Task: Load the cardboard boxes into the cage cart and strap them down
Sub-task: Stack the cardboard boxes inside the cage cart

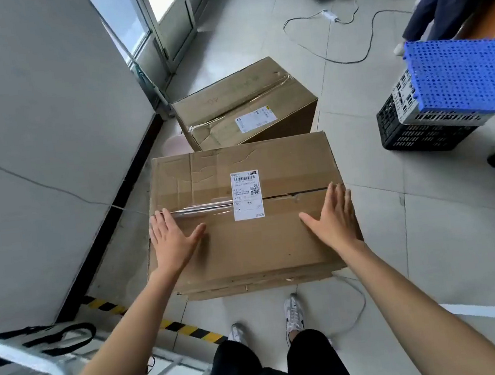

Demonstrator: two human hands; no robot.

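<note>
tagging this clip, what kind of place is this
Probably a stockroom or goods-handling area of an office building: two taped cardboard boxes with shipping labels on a tiled floor, stacked plastic crates, and hazard-striped tape on the floor.

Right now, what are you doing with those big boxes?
A person is leaning over the near cardboard box on the floor, left hand and right hand lying flat and open on its top. Nothing is lifted yet. A second box waits behind it, and part of the cage cart shows at lower left.
</note>
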